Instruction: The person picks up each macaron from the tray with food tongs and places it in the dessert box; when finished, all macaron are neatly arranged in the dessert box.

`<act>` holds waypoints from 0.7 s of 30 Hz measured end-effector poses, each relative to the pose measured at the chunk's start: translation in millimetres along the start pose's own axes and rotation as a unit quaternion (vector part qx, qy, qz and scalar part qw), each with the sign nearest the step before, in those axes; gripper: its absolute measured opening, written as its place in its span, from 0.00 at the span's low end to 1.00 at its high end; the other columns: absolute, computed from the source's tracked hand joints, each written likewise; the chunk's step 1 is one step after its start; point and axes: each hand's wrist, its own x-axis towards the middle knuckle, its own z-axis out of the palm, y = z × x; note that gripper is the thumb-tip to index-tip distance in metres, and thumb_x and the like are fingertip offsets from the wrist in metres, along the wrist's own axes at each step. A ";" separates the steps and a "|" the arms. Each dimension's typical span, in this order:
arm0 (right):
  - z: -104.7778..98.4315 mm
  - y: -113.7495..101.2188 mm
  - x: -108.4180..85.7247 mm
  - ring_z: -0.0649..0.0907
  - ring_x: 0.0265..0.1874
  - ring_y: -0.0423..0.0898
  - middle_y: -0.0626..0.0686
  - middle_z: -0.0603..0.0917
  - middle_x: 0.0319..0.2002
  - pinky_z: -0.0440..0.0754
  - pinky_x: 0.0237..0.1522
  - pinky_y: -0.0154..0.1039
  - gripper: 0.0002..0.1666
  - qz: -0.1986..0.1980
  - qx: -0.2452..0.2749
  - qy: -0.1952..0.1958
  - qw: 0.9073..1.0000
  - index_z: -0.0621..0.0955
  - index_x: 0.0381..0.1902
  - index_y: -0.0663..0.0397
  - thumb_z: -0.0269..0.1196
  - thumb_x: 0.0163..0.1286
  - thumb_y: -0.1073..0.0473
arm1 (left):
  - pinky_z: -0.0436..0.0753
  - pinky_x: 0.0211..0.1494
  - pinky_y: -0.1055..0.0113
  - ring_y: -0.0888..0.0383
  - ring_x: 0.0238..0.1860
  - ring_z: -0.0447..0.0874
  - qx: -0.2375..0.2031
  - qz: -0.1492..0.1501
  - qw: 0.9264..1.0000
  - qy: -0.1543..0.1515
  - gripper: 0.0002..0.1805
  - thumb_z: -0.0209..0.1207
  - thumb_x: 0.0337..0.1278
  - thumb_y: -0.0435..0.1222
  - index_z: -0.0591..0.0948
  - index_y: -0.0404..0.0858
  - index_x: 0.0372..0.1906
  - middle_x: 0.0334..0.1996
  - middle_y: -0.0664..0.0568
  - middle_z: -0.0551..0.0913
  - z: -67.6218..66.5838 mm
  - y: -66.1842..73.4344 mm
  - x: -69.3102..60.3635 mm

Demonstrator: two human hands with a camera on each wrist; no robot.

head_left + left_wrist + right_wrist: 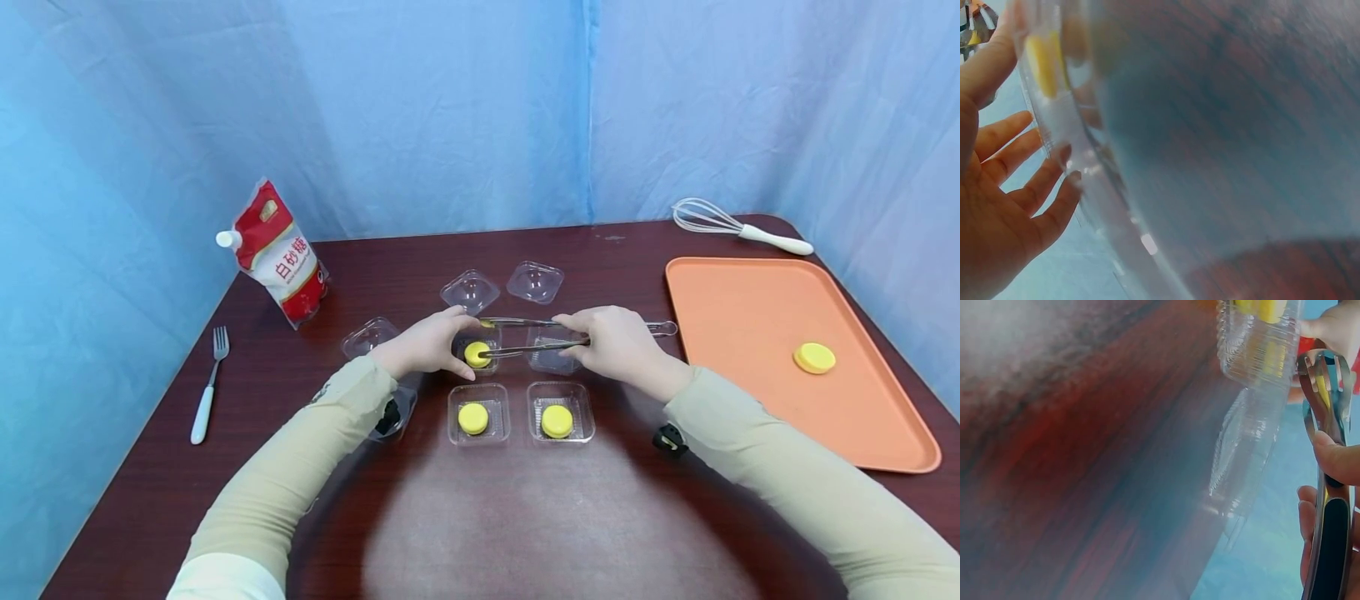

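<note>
Metal tongs (536,347) lie across the middle of the table, their arms apart, and my right hand (622,343) grips them partway along. The tips reach a yellow round piece (477,354) in a clear container at the back left of the group. Around that container my left hand (431,342) spreads thumb and fingers; in the left wrist view the left hand (1016,194) has its fingers extended beside clear plastic. The right wrist view has the right hand (1341,462) around the tongs (1329,550). In front stand two clear containers (456,429) (587,429), each with a yellow piece.
Clear lids (469,292) lie behind and left of the containers. An orange tray (750,333) with one yellow piece (814,358) is at the right, a whisk (776,239) behind it. At the left are a red-and-white bag (285,262) and a fork (203,412).
</note>
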 end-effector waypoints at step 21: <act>-45.6 41.8 -62.6 0.64 0.15 0.40 0.49 0.81 0.23 0.61 0.18 0.34 0.32 0.117 0.069 0.027 0.990 0.79 0.57 0.55 0.72 0.54 0.51 | 0.74 0.60 0.58 0.51 0.53 0.73 0.018 0.005 1.000 -0.002 0.45 0.71 0.42 0.49 0.68 0.36 0.67 0.56 0.43 0.71 1.8 1.0 -4.5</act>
